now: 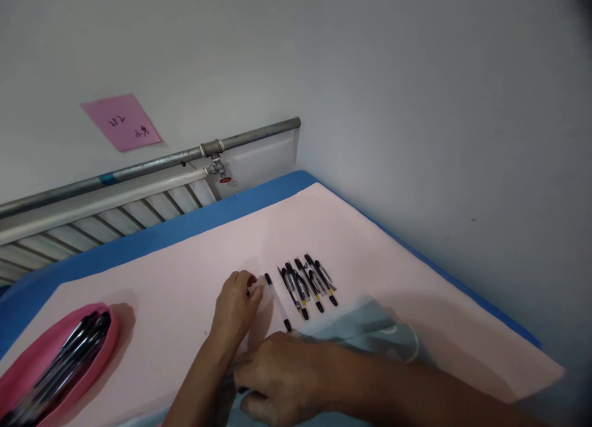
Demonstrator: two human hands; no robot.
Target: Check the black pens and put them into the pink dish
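My left hand (237,302) rests low over the pink paper, its fingers curled in. A small dark bit shows at its fingertips; what it belongs to is unclear. Just right of it lies a clear pen barrel (278,302) with black ends. My right hand (284,374) is nearer to me, fingers bent closed in front of my body; anything inside them is hidden. Beyond and to the right, several pen parts (300,285), black, clear and yellowish, lie in a slanted cluster on the paper.
A pink bowl (111,347) full of dark pens (86,347) stands at the left. Pale pink paper (176,304) covers the blue table (194,220). Light blue fabric (356,322) lies by my right forearm. Walls, a pipe (161,164) and a radiator (134,214) border the table.
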